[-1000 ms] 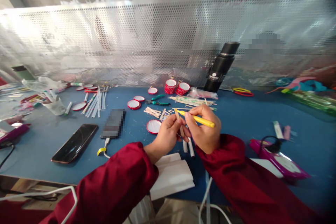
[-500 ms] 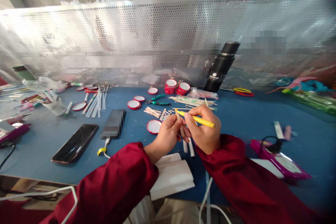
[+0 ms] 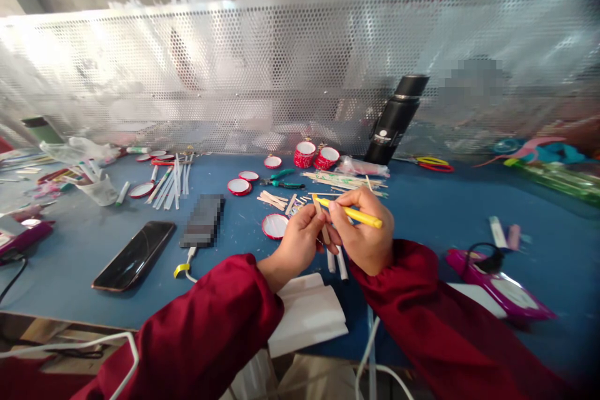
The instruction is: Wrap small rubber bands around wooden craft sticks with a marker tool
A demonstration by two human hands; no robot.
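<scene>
My left hand (image 3: 300,240) is closed on a flat wooden craft stick (image 3: 325,235), which tilts upward between the fingers. A yellow marker (image 3: 359,216) sits in the pinch of my right hand (image 3: 368,234), its tip at the upper end of the stick. Just beyond my hands lie more wooden sticks (image 3: 272,200), a red-rimmed white disc (image 3: 274,226) and green-handled pliers (image 3: 287,185). Below my fingers, white tubes (image 3: 344,265) are partly covered by the hands.
Two red drum-like cylinders (image 3: 304,154) and a black bottle (image 3: 396,122) stand near the perforated metal screen (image 3: 281,62). Left are a phone (image 3: 134,256), a cabled dark device (image 3: 202,222) and a cup of markers (image 3: 99,190). Folded paper (image 3: 312,312) lies at the front; a purple device (image 3: 510,294) lies right.
Hardly anything differs. The yellow marker's back end has shifted very slightly, while both hands stay in place around the stick.
</scene>
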